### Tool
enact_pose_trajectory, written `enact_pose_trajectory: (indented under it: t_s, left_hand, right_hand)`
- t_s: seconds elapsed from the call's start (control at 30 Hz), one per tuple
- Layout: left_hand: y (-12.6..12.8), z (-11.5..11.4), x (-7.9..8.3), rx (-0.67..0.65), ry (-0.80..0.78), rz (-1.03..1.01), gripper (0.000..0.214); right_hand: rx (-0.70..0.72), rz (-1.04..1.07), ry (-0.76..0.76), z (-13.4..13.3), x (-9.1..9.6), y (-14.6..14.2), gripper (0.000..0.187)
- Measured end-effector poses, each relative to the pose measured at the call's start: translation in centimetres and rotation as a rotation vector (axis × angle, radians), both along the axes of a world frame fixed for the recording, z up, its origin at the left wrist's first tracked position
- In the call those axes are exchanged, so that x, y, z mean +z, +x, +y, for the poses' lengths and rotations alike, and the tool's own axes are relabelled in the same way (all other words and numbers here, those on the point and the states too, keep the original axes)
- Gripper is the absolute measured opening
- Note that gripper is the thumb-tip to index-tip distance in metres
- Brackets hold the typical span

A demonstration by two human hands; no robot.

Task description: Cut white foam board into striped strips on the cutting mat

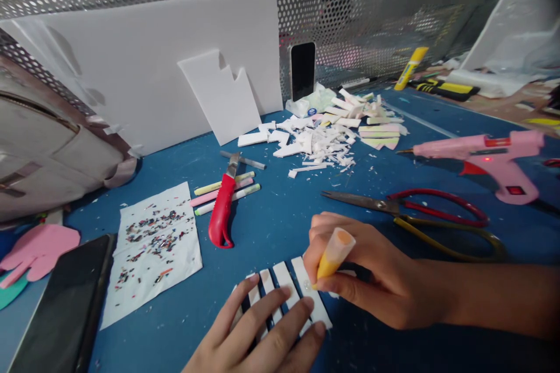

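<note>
The right hand [389, 268] pinches a smooth, rounded yellow stick [336, 251], tip slanting down-left to a flat white strip [320, 312] below; beside that grip, the left hand [262, 355] lies spread over matching strips [282, 275].

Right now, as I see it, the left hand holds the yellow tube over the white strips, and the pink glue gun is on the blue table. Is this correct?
Not quite: the right hand, not the left, holds the yellow tube over the white strips, as the head view shows. The pink glue gun is indeed on the blue table.
</note>
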State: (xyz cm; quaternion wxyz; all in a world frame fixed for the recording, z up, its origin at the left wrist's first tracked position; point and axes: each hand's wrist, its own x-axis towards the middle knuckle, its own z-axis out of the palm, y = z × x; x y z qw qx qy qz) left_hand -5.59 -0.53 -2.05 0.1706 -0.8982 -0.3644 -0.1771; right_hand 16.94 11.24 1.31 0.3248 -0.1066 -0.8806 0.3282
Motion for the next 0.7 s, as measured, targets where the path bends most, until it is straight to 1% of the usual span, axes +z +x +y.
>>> enact_pose_trajectory:
  t_s: [0.17,0.23,0.37,0.53,0.7]
  left_hand:
    - [0.12,0.01,0.17,0.014,-0.004,-0.018,0.036]
    - [0.15,0.01,0.18,0.014,-0.008,-0.021,0.036]
    - [0.13,-0.05,0.07,0.015,-0.012,-0.019,0.035]
    - [0.08,-0.09,-0.07,0.014,-0.005,-0.019,0.034]
    - [0.03,-0.03,-0.1,0.007,-0.005,-0.002,0.037]
  right_hand:
    - [0.016,0.013,-0.038,0.02,-0.06,-0.11,0.017]
    - [0.042,0.015,-0.049,0.08,0.1,-0.21,0.018]
    - [0.08,0.028,-0.066,0.19,0.33,-0.37,0.014]
    - [0.065,0.032,-0.066,0.17,-0.06,-0.27,0.007]
    - [0.055,0.094,-0.096,0.16,-0.16,-0.09,0.011]
